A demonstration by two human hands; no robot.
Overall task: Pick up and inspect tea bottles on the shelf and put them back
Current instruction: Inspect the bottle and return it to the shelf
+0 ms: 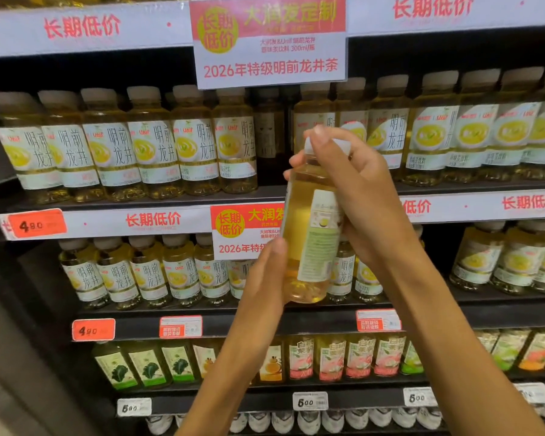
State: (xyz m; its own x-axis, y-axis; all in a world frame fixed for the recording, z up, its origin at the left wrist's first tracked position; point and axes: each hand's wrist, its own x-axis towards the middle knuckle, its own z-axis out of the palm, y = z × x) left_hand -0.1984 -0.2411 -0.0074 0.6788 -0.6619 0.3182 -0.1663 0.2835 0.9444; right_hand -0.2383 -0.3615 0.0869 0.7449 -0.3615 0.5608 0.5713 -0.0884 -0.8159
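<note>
I hold one tea bottle upright in front of the shelves; it has pale yellow tea, a white cap and its back label turned to me. My right hand grips its cap and neck from the right, fingers curled over the top. My left hand holds the lower part of the bottle from the left, thumb up along its side. Behind it, a gap shows in the upper row of the same tea bottles. A second row stands on the shelf below.
Red and white price strips run along the shelf edges, with a large promo sign hanging above. Lower shelves hold other drink bottles and white caps. A dark shelf frame borders the left.
</note>
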